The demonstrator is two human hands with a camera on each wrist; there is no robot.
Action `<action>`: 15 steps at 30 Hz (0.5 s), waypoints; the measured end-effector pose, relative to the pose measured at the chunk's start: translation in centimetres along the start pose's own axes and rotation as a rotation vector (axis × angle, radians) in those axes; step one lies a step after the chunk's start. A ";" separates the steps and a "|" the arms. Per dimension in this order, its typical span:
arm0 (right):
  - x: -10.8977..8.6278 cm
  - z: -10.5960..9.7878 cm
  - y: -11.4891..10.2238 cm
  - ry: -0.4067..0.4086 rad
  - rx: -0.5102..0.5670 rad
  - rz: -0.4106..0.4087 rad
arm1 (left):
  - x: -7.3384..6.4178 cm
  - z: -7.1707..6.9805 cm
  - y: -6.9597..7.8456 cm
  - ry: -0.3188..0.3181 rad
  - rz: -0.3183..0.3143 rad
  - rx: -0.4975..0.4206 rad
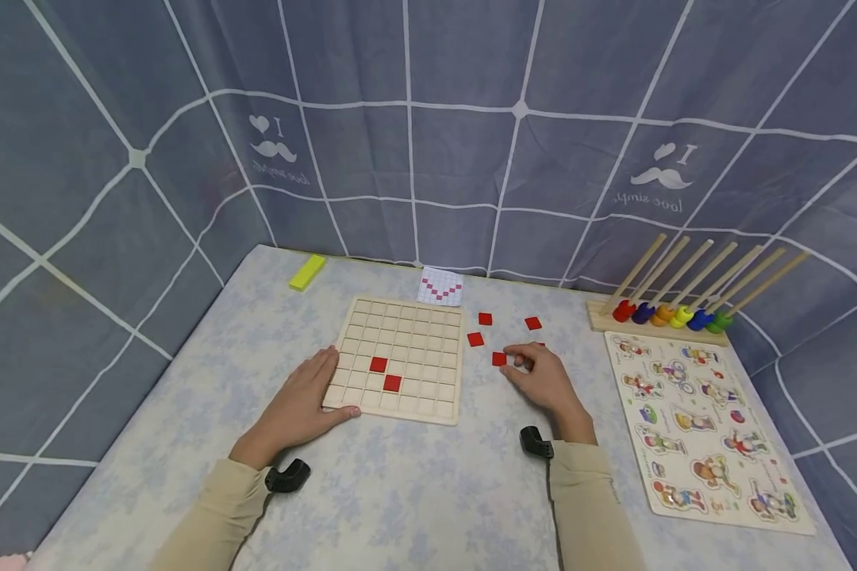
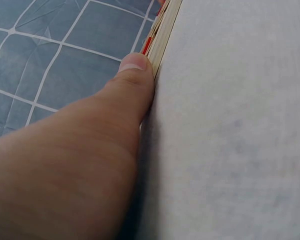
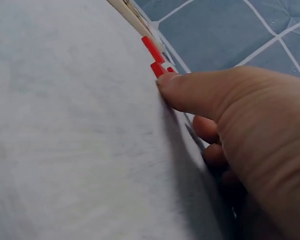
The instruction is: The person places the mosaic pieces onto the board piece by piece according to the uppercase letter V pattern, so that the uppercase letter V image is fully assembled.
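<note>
Item: one pale gridded board [image 1: 417, 333], which is lying flat on the tabletop [image 1: 428, 492] and carrying two red tiles [image 1: 393, 383] in cells meeting corner to corner, the right-hand one sitting nearer the person. Item: one left hand [image 1: 296, 400]; its fingers are lying extended and released along the board's left side, while the thumb is resting at the near edge — bracing, it seems, rather than grasping. Item: one right hand [image 1: 543, 382], whose thumb and forefinger are pinching a single red tile [image 1: 499, 359] to the right of the board; how firmly, the views are not showing. Item: four further loose tiles [image 1: 485, 319], lying around that hand, one partly hidden by it. Item: one pattern card [image 1: 440, 287], lying at the board's far edge and showing a red V. Standing by: a yellow block [image 1: 307, 273], a rod stand [image 1: 596, 319], a picture board [image 1: 632, 404]. Step in hand, as judged: collecting a tile. The next move is probably calling for a low lift and level carry leftward — lowering the tile into a free cell, without nudging its neighbours.
</note>
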State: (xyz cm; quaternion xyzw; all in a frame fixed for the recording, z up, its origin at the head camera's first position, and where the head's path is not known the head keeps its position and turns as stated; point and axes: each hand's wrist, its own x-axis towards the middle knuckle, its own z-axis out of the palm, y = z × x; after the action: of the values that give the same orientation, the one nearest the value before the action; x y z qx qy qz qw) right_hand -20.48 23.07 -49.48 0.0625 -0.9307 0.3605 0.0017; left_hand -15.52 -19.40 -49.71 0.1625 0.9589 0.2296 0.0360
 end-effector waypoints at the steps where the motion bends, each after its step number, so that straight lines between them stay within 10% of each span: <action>1: 0.0 0.1 0.0 0.007 -0.003 0.001 | 0.0 0.0 0.0 0.000 0.001 0.005; 15: -0.1 0.2 -0.1 0.046 -0.061 -0.023 | 0.0 -0.3 0.0 -0.011 -0.001 0.001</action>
State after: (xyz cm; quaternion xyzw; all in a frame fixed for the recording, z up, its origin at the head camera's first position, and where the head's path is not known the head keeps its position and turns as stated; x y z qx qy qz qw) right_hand -20.33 22.83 -49.59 0.0647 -0.9401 0.3333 0.0292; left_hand -15.59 -19.49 -49.39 0.1635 0.9589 0.2282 0.0414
